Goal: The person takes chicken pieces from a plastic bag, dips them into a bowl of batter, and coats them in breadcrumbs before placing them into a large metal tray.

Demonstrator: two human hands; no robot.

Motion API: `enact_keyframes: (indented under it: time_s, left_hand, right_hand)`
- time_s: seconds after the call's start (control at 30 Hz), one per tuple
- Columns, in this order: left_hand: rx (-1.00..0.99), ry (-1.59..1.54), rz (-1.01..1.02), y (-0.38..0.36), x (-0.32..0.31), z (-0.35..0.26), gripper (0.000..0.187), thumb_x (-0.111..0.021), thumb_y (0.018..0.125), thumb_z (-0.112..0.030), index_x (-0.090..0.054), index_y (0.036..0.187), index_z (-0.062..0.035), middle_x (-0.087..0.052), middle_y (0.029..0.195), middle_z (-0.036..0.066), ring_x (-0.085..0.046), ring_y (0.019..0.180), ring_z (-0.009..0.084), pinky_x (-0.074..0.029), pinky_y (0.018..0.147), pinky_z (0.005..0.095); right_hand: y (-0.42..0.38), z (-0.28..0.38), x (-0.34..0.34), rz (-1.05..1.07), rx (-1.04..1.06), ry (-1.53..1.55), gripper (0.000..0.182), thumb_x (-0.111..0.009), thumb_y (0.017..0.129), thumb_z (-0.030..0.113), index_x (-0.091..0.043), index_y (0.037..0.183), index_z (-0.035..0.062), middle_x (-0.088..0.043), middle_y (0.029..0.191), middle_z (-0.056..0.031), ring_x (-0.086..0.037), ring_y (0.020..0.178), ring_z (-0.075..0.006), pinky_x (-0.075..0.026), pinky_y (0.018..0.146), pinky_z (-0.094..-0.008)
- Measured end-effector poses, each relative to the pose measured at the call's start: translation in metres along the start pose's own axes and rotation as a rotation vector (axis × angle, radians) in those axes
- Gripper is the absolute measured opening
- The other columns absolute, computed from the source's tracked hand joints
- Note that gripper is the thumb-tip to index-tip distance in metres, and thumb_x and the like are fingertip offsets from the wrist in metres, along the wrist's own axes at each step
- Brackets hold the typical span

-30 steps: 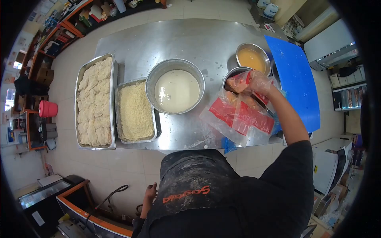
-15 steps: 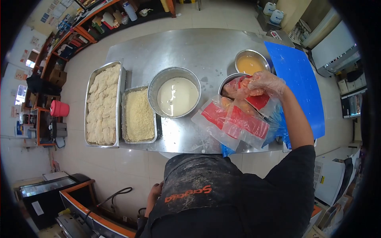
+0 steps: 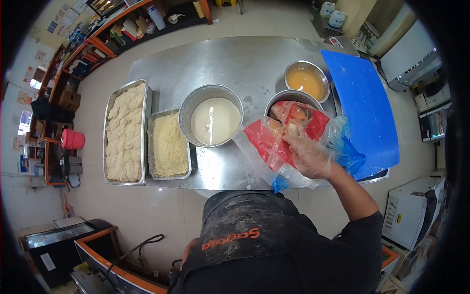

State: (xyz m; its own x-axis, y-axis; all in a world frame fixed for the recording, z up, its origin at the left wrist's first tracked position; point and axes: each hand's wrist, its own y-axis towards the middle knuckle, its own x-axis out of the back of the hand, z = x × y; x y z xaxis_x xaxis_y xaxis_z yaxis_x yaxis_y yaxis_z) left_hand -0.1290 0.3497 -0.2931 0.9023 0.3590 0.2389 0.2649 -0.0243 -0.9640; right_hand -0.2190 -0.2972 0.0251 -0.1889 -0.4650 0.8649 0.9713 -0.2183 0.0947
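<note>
My right hand (image 3: 311, 156), in a clear plastic glove, is closed on the red-and-clear plastic bag (image 3: 262, 139), its fingertips near the bag's opening. Orange-brown pieces show inside the bag, which lies partly in a round metal bowl (image 3: 270, 100) and spreads over the table's front edge. Against my apron's left side, only a bit of my left hand or wrist (image 3: 190, 249) shows; its fingers are hidden. Behind the bag is a metal bowl of orange liquid (image 3: 304, 83). To its left stands a deep round pan of whitish batter (image 3: 214, 120).
On the steel table (image 3: 205, 56), a tray of pale crumbs (image 3: 170, 144) and a long tray of coated pieces (image 3: 125, 132) stand at the left. A blue board (image 3: 367, 108) lies at the right, beside a crumpled blue bag (image 3: 346, 149).
My right hand has moved down and toward me from above the bowl to the bag, which now lies more open and bunched. My left hand has slipped mostly out of sight behind the apron.
</note>
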Motion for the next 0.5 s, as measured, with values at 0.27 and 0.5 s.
enact_keyframes:
  time_s: [0.27, 0.5]
  left_hand:
    - [0.101, -0.162, 0.141, -0.01, 0.024, -0.049, 0.045, -0.046, 0.095, -0.039, -0.063, 0.118, -0.0039, -0.065, 0.09, 0.013, -0.058, 0.076, 0.0196, -0.048, 0.063, 0.0361]
    - [-0.038, -0.072, 0.219, -0.014, 0.029, -0.062, 0.04, -0.05, 0.091, -0.037, -0.064, 0.117, -0.0096, -0.065, 0.091, 0.01, -0.055, 0.071, 0.0177, -0.046, 0.061, 0.0345]
  right_hand:
    - [0.046, -0.046, 0.041, 0.209, -0.653, 0.583, 0.036, -0.054, 0.093, 0.018, -0.053, 0.125, 0.002, -0.06, 0.096, -0.0085, -0.064, 0.081, -0.0192, -0.053, 0.08, -0.0327]
    - [0.079, -0.06, 0.039, 0.532, -0.313, 0.599, 0.031, -0.072, 0.081, 0.021, -0.068, 0.107, 0.0058, -0.066, 0.104, -0.0041, -0.06, 0.091, -0.0141, -0.049, 0.083, -0.031]
